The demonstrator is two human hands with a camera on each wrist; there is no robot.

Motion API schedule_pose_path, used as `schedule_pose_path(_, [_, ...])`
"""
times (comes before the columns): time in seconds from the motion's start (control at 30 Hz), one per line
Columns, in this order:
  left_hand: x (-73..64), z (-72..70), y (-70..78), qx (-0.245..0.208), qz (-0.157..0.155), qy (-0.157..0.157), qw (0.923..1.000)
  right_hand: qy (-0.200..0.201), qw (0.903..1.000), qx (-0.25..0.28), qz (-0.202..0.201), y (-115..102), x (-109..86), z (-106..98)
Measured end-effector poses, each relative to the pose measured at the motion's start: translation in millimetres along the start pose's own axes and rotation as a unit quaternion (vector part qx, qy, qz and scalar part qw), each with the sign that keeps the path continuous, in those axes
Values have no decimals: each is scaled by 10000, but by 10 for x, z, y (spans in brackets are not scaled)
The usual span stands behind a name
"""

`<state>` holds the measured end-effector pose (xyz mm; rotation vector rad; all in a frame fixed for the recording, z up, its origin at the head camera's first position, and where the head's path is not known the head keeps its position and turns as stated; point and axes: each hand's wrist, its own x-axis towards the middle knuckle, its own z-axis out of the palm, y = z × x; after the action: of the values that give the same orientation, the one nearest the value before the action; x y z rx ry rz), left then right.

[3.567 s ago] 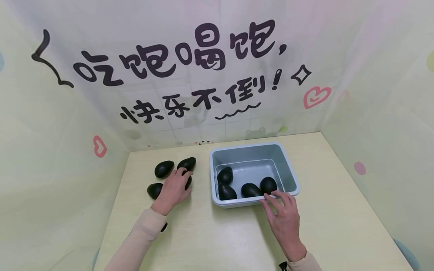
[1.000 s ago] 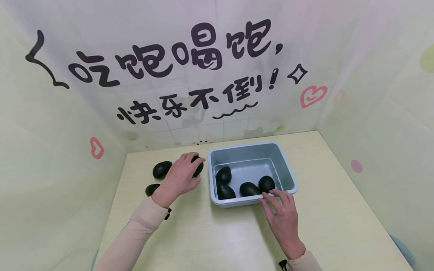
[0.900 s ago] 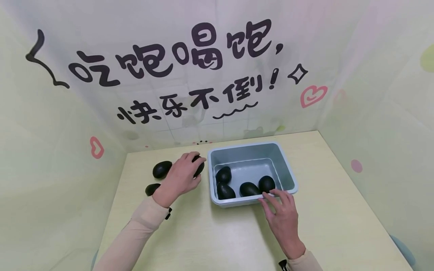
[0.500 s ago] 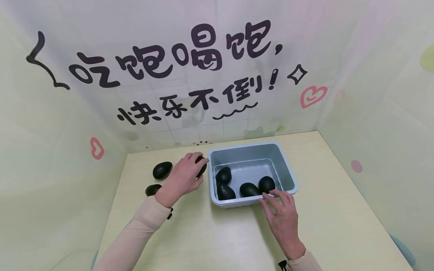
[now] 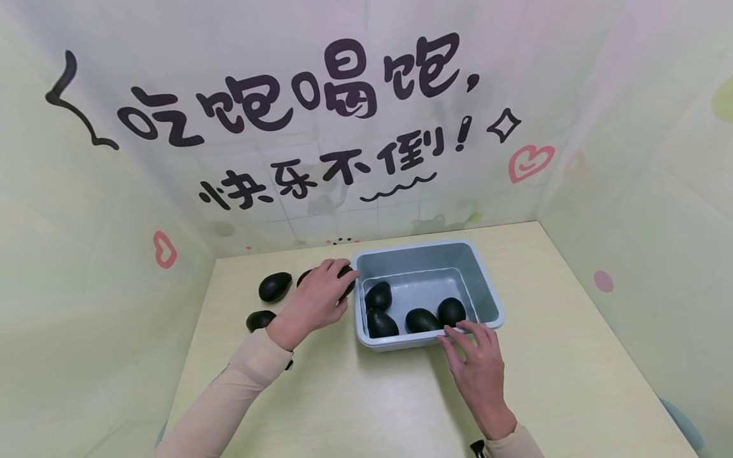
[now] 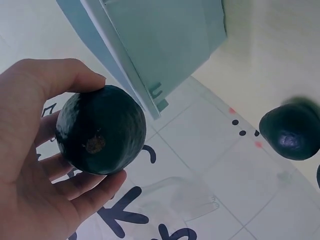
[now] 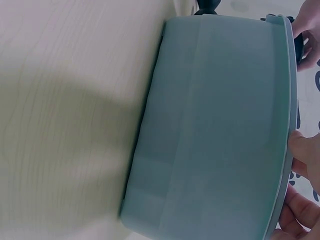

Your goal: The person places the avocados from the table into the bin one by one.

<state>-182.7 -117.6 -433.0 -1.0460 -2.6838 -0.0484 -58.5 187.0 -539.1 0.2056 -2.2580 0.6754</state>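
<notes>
A dark avocado (image 6: pixel 100 130) sits in my left hand (image 5: pixel 315 299), gripped between thumb and fingers. In the head view it is raised beside the left rim of the blue-grey plastic bin (image 5: pixel 395 342), partly covered by my fingers. My right hand (image 5: pixel 480 369) pinches the bin's front rim; in the right wrist view thumb and fingers (image 7: pixel 300 210) lie on either side of that edge. Several avocados (image 5: pixel 422 320) lie inside the bin, along its left and front walls.
Left of the bin, on the pale wood table (image 5: pixel 366 407), lie one avocado at the back (image 5: pixel 275 287), one nearer me (image 5: pixel 260 320), and another (image 5: pixel 303 277) mostly hidden behind my left hand. A printed cloth backdrop (image 5: pixel 343 146) rises behind and at both sides.
My left hand has picked up an avocado from the left group and lifted it rightward to the bin's rim, creeping slightly right over the last second. My right hand stays at the front rim.
</notes>
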Motion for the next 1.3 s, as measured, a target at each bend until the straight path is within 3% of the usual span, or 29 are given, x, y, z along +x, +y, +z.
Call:
schedule_pose_path(0.7, [139, -38, 111, 225, 446, 43, 9987, -190, 9996, 57, 189, 10, -11, -15])
schedule_pose_path(1.3, [257, -67, 154, 65, 626, -316, 9975, 21, 10000, 52, 0, 9, 5, 2])
